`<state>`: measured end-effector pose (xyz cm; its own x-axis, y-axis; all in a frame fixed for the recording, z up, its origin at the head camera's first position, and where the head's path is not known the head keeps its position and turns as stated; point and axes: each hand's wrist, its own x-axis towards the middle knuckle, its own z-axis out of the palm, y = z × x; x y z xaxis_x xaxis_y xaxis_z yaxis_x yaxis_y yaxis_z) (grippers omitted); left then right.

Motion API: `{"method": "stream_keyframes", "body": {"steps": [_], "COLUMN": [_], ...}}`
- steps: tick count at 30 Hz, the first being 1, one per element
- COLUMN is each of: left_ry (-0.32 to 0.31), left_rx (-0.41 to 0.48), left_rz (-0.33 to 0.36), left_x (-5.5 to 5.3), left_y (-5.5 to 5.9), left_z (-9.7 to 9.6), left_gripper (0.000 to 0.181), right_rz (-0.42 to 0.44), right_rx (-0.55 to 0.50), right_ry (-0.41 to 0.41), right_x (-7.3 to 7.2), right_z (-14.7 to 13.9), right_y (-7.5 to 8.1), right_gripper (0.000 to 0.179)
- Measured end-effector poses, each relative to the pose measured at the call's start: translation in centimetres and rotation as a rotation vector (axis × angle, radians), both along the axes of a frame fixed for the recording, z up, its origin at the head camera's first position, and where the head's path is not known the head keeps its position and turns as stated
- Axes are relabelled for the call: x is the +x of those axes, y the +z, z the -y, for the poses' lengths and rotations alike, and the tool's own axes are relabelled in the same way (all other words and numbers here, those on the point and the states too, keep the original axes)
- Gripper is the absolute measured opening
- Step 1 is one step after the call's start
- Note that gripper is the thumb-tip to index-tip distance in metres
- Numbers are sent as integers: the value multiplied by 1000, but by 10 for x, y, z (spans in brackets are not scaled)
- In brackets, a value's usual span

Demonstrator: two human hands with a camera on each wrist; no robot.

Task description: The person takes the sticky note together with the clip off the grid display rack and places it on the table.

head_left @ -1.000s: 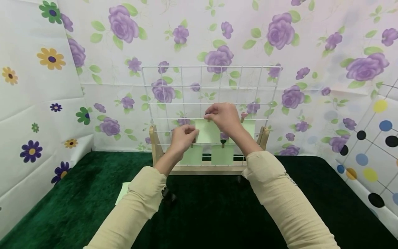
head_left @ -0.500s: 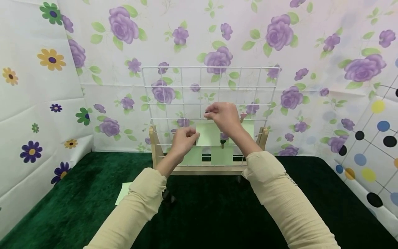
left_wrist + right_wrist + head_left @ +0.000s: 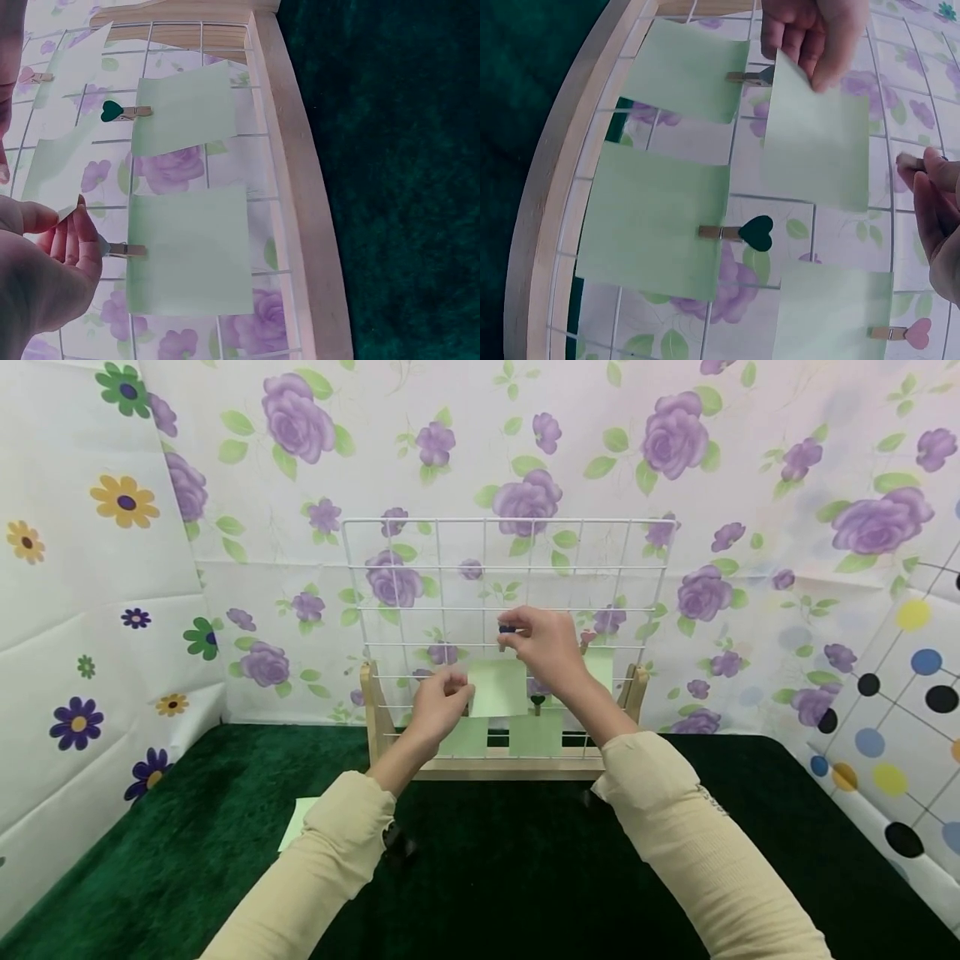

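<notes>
My left hand [image 3: 442, 697] pinches the left edge of a pale green paper square [image 3: 497, 688] in front of a white wire grid [image 3: 462, 567]. Above that paper's top edge, my right hand [image 3: 549, 643] pinches a small wooden clothespin [image 3: 507, 630] with a dark top. In the right wrist view the clothespin [image 3: 910, 162] is apart from the paper [image 3: 817, 150]. Lower on the grid, green paper squares [image 3: 191, 251] hang from clothespins, one with a green heart [image 3: 756, 233]. Another paper [image 3: 832, 315] at the right has a pink-heart clothespin [image 3: 917, 334].
The grid stands in a wooden base [image 3: 510, 770] with side posts [image 3: 375, 710] on a dark green cloth [image 3: 510, 877]. Another light green paper [image 3: 297, 823] lies on the cloth beside the left sleeve. Floral sheets [image 3: 300, 527] hang behind and at the sides.
The held paper has shifted slightly down and to the left. My right hand's clothespin now shows above the paper, with a gap between them; earlier it was at the top edge.
</notes>
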<state>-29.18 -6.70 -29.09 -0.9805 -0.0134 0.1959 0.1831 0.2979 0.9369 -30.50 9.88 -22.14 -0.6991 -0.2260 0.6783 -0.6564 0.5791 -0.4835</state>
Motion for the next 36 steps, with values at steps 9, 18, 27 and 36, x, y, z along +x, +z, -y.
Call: {"method": "stream_keyframes", "body": {"steps": [9,18,27,36], "left_ry": [-9,-16,-27,9], "left_rx": [53,60,38,60], "left_rz": [66,98,103,137], "left_x": [5,12,22,30], "left_y": [-9,-16,-23,-34], "left_z": [17,38,51,64], "left_gripper": [22,27,30,26], "right_rz": [29,70,128,194], "right_rx": [8,-12,-26,1], "right_ry": [-44,-35,-11,-8], "right_x": [7,13,18,27], "right_z": [-14,-35,-52,-67], "right_y": [-8,-20,-31,-52], "right_gripper": [23,26,21,22]}}
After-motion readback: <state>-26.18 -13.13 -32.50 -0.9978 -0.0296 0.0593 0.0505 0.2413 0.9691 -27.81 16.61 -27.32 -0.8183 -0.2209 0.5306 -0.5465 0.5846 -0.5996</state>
